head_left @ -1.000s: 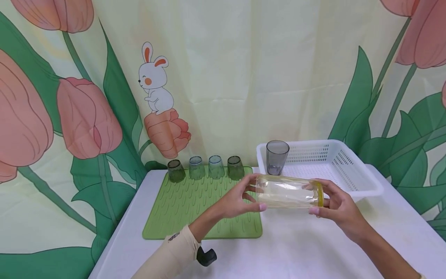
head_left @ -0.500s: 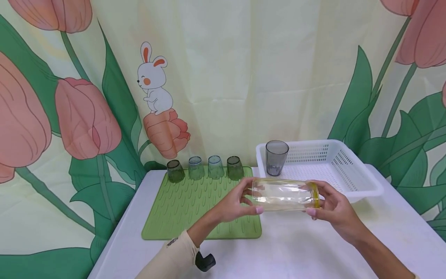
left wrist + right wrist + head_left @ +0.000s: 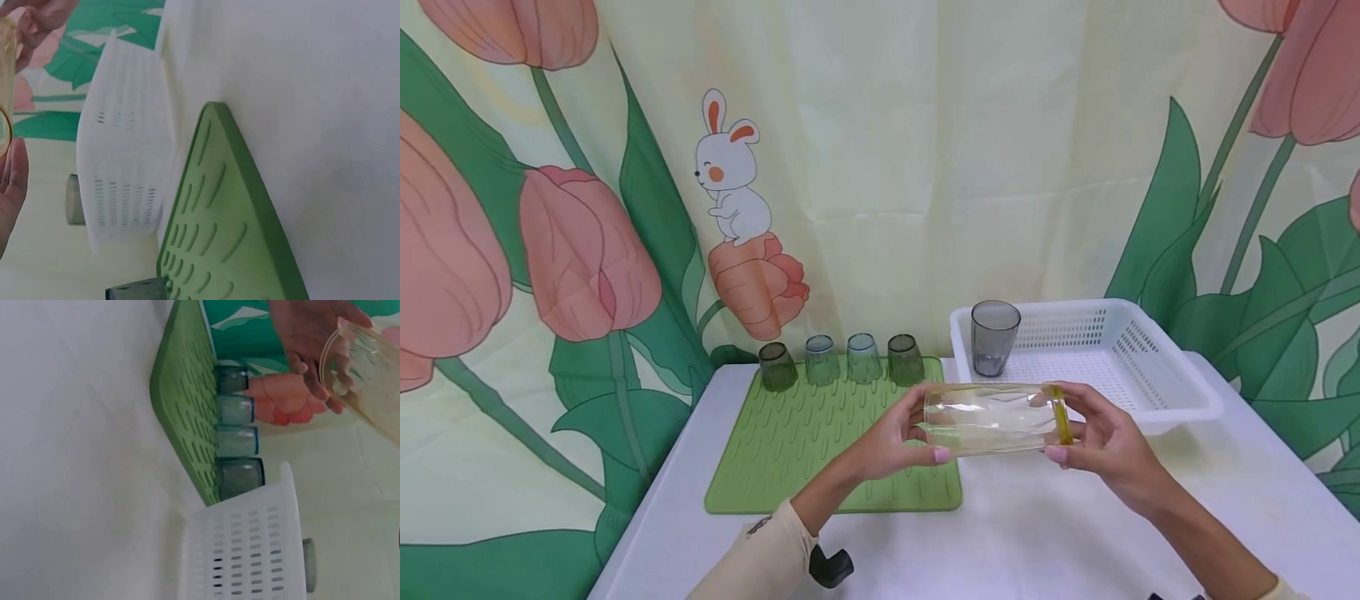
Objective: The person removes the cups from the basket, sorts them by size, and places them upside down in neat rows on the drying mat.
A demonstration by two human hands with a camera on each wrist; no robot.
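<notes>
A clear yellow-tinted drinking glass (image 3: 992,419) lies sideways in the air between both hands, in front of the mat and basket. My left hand (image 3: 898,437) holds its open end, thumb along the near side and fingers behind. At the thicker yellow base, my right hand (image 3: 1108,437) grips with thumb in front and fingers on the far side. In the left wrist view part of the glass (image 3: 6,87) shows at the left edge. The right wrist view shows the rim of the glass (image 3: 369,381) close to the fingers of the left hand (image 3: 309,337).
A green drying mat (image 3: 820,458) lies on the white table, with several small tinted glasses (image 3: 865,360) lined along its far edge. To its right stands a white perforated basket (image 3: 1150,358) with a tall grey glass (image 3: 994,337) inside. A printed curtain (image 3: 880,167) hangs behind.
Both hands have moved left and slightly down with the yellow glass, which stays sideways. The other glasses, mat and basket have not moved.
</notes>
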